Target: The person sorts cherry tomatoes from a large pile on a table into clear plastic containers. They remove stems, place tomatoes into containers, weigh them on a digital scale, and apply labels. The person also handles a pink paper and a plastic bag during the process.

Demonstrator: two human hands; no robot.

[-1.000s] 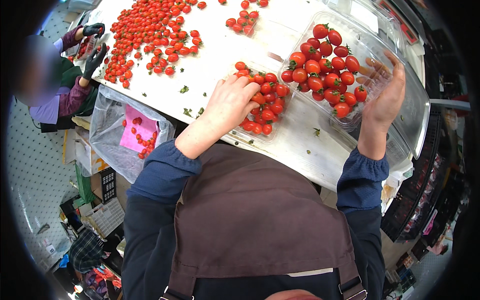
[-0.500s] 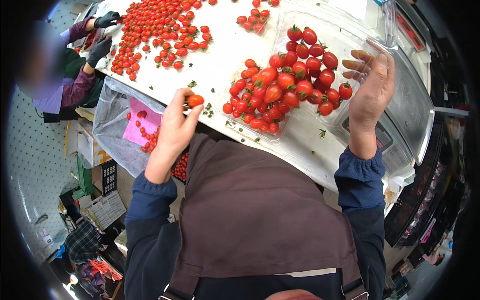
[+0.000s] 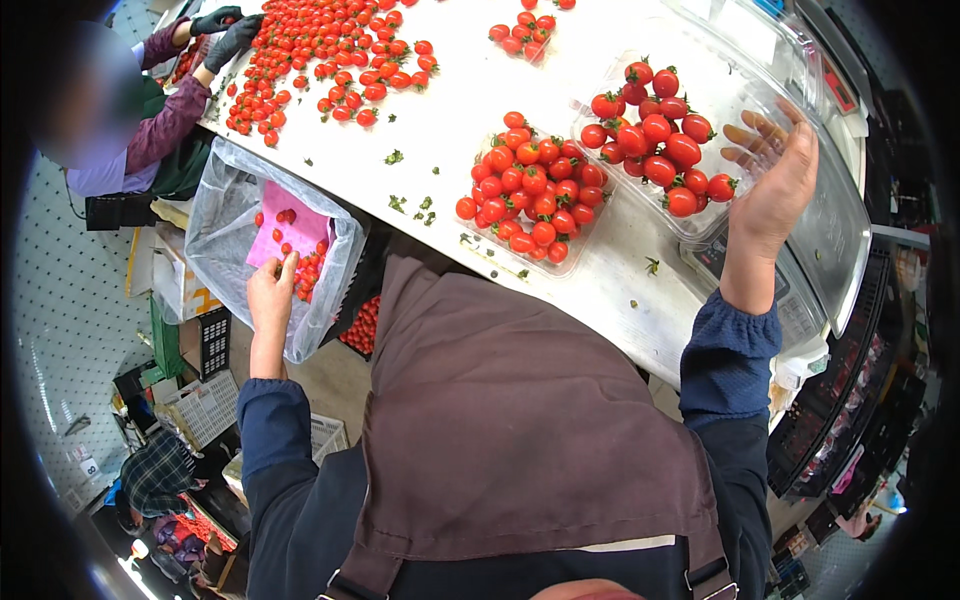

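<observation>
My left hand (image 3: 272, 298) reaches down into a bin lined with clear plastic (image 3: 215, 205), thumb and finger apart. Just beyond the fingertips lies a cherry tomato (image 3: 286, 248); I see none between them. A pink sheet (image 3: 268, 235) and several more tomatoes are in the bin. My right hand (image 3: 775, 190) grips the side of a clear plastic container (image 3: 690, 225), its fingers showing through the plastic. Large red cherry tomatoes with green stems (image 3: 655, 128) sit in that container. To its left, a clear tray (image 3: 562, 268) on the table is heaped with tomatoes (image 3: 530, 190).
A big spread of loose tomatoes (image 3: 330, 50) covers the far left of the white table (image 3: 420, 130), where a co-worker's gloved hands (image 3: 235, 42) work. Green stem bits (image 3: 395, 157) are scattered about. A scale (image 3: 790, 300) stands by my right arm; a small tray of tomatoes (image 3: 522, 38) sits farther back.
My left hand has moved from the table edge, where it held a cherry tomato, down into the lined bin; that tomato is no longer seen in its fingers. The right hand still grips the container.
</observation>
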